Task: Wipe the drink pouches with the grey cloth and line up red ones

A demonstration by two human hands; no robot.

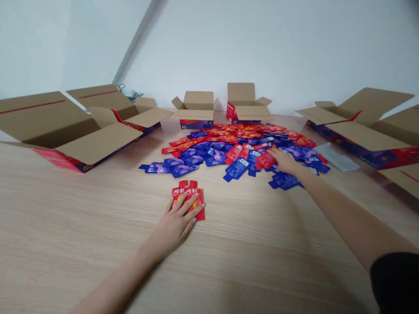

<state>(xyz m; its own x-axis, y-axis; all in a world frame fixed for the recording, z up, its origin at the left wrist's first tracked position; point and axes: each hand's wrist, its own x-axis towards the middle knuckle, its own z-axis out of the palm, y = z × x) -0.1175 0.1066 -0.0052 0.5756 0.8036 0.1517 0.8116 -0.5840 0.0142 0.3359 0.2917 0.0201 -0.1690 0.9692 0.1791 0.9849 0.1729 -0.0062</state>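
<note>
My left hand [178, 220] lies flat with fingers spread over two red sachets [201, 213], which overlap side by side on the table, their notched spout ends pointing away from me. My right hand [284, 160] reaches into the near right part of a wide pile. Its fingers are stretched out and touch a red sachet [265, 161]; the thumb is not clearly visible. Around it lie blue sachets [238, 167] and other red sachets [245, 151], some with white barcode labels facing up. The heap mixes several red and blue-purple sachets in overlapping layers.
Open cardboard boxes ring the pile: large ones at left [108, 141] and right [369, 136], smaller ones behind [196, 115] [250, 112]. A pale flat packet [338, 158] lies beside the right boxes. The wooden table [98, 226] meets a white wall [262, 43].
</note>
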